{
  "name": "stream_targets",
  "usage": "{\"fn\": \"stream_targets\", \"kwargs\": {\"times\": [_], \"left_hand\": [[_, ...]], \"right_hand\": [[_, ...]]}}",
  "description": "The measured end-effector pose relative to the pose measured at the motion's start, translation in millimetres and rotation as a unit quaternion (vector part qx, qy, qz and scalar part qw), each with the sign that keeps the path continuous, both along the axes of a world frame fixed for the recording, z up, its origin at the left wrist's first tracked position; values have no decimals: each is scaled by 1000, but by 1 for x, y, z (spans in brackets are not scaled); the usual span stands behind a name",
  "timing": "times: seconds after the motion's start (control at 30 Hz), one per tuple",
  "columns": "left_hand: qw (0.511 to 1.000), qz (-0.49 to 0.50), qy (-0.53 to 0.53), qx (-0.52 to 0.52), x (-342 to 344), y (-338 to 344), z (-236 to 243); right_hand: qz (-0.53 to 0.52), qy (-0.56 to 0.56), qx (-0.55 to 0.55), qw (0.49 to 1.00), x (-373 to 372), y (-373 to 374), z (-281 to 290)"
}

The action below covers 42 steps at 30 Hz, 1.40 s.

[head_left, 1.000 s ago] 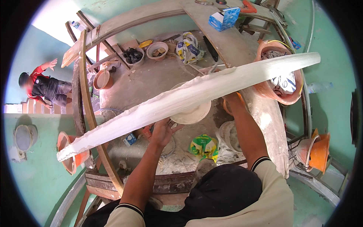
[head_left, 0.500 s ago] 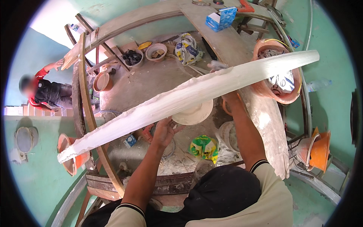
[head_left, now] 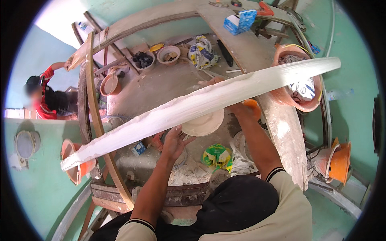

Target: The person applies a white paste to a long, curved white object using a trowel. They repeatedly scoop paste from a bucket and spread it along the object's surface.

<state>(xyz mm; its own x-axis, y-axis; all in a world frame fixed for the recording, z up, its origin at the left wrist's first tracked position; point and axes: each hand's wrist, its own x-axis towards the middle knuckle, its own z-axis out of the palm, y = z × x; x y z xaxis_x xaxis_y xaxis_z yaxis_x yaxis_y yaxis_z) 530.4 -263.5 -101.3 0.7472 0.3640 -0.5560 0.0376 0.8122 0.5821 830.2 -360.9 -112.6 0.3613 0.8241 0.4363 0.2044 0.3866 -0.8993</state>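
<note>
A long white plaster-like strip [head_left: 161,120] with a ragged upper edge lies diagonally across the workspace. Just below its middle, my left hand [head_left: 175,140] holds the edge of a pale round bowl [head_left: 204,125] of creamy-looking material, thumb to the side. My right forearm reaches up under the strip, and the fingers of my right hand [head_left: 213,82] show faintly past the strip's upper edge; what they hold, if anything, I cannot make out. An orange bucket [head_left: 251,107] sits beside that forearm, and a green-yellow bag [head_left: 213,154] lies below the bowl.
A co-worker in red and black [head_left: 52,94] stands at the left, hand on a wooden frame. Boards [head_left: 221,32] ring the area, with a blue box [head_left: 239,22], a large bucket [head_left: 277,98], orange pails [head_left: 339,162] and several tubs and sacks [head_left: 203,52] around.
My right hand has shifted left and up behind the strip. The co-worker's arm first lowered toward the frame and now grips it. The strip has barely moved.
</note>
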Motion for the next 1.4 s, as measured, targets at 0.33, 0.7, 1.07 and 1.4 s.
{"fn": "stream_targets", "kwargs": {"times": [0.33,0.7,1.07,1.4], "left_hand": [[1000,-27,-11,5,13,-3,5],[989,-113,-26,90,33,-24,20],[917,-227,-143,295,123,-141,57],[869,-265,-192,371,163,-220,73]], "right_hand": [[-220,157,-52,962,35,-63,32],[-177,-90,-382,903,-82,-194,53],[-233,-262,-659,666,-99,-289,154],[-322,194,-481,792,-125,-345,153]]}}
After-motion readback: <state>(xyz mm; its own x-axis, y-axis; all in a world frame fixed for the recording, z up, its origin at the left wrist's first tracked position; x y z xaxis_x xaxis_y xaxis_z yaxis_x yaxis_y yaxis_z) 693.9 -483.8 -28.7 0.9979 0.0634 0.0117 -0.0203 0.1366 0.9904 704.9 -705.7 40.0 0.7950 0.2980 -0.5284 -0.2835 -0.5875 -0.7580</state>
